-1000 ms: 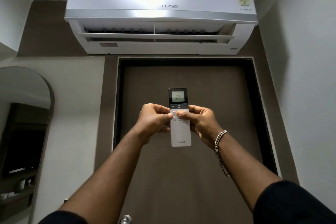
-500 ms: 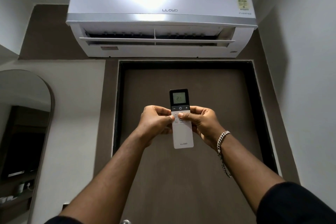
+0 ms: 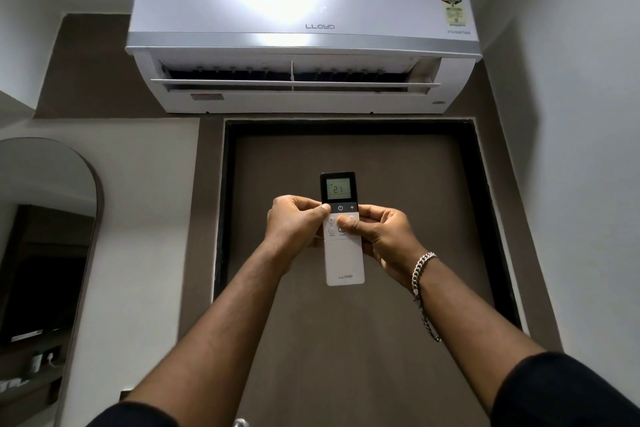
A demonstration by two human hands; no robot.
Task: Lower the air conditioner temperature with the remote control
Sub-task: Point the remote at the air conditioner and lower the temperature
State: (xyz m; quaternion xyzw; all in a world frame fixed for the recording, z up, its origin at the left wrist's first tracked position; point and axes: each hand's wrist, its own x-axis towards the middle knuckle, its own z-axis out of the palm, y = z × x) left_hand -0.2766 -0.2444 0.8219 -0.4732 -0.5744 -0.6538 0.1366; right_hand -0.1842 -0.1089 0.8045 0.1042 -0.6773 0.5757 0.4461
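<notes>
While both arms are raised toward the far wall, the remote control (image 3: 343, 239) is held upright between the left hand (image 3: 294, 224) and the right hand (image 3: 379, 236), each grip closed on one edge. Left thumb is laid on the minus corner of the dark button strip; right thumb rests on the white keys below. Display reads 21, unchanged from half a second ago, down from 22 a second ago. Air conditioner (image 3: 301, 42) is mounted high above the door (image 3: 381, 156), flap open. Bracelet (image 3: 420, 274) is worn on the right wrist. No containers seen.
</notes>
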